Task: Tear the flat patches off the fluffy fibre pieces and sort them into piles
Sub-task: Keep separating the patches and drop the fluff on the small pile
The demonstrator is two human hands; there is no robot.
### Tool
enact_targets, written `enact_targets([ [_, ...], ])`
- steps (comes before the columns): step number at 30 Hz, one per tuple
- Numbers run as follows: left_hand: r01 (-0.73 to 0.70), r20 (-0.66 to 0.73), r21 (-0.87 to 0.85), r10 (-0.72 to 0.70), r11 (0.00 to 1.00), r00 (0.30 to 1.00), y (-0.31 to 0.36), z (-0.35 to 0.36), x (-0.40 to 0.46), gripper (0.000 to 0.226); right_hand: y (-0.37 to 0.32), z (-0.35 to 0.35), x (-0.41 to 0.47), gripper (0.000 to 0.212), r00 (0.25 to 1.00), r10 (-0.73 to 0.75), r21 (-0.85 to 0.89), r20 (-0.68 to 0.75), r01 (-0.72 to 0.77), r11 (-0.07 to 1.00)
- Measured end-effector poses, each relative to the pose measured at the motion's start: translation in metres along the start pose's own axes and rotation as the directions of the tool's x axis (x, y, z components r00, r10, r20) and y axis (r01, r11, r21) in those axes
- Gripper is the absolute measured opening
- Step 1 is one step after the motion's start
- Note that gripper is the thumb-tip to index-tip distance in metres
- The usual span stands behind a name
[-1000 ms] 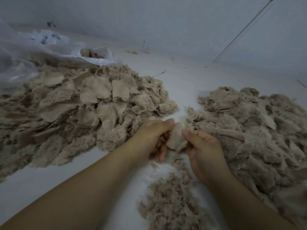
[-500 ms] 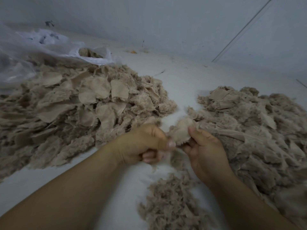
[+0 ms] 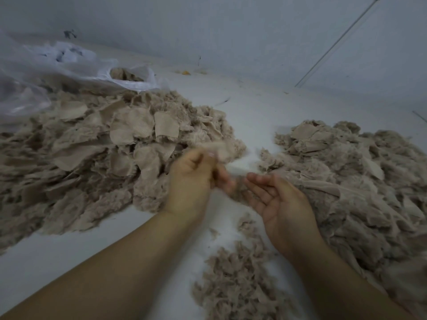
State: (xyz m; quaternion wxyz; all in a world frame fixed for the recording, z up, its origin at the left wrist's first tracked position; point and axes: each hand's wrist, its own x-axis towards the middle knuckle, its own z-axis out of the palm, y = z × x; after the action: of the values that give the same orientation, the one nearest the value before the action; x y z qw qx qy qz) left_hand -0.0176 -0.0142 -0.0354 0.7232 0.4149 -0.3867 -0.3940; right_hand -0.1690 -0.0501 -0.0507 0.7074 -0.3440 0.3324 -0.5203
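Left hand (image 3: 191,179) pulled away, fingers pinching blurred beige patch (image 3: 218,150); right hand (image 3: 279,199) now empty, fingers relaxed, palm up.

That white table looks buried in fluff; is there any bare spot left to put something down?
Yes: the near-left corner of the table, below the left pile, and the far strip by the wall. Crowded: the gap between left pile and right pile, where both hands work.

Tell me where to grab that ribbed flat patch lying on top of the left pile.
Pinch the ribbed flat patch by its lower edge, which lifts off the left pile. Come from the near side: the left hand is closest, though it grips a blurred piece.
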Motion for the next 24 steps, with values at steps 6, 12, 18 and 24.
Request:
enact_targets([
  [6,-0.157,0.126,0.642,0.099,0.750,0.987,-0.020,-0.005,0.004,0.025,0.000,0.001,-0.001,0.030,1.000,-0.009,-0.001,-0.030,0.009,1.000],
  [12,-0.189,0.241,0.903,-0.091,0.385,0.966,-0.025,0.006,0.012,0.042,0.002,0.000,0.000,0.027,0.999,-0.027,0.007,-0.024,0.027,1.000],
  [18,-0.107,0.194,0.796,-0.085,0.596,0.977,-0.027,0.005,0.013,0.013,0.006,-0.002,0.002,0.023,0.999,-0.038,0.000,-0.018,0.038,0.999],
  [24,-0.065,0.086,0.393,0.034,0.917,0.996,-0.021,0.002,0.004,0.019,0.005,0.000,0.006,0.023,0.993,-0.026,-0.025,-0.115,0.023,0.999],
])
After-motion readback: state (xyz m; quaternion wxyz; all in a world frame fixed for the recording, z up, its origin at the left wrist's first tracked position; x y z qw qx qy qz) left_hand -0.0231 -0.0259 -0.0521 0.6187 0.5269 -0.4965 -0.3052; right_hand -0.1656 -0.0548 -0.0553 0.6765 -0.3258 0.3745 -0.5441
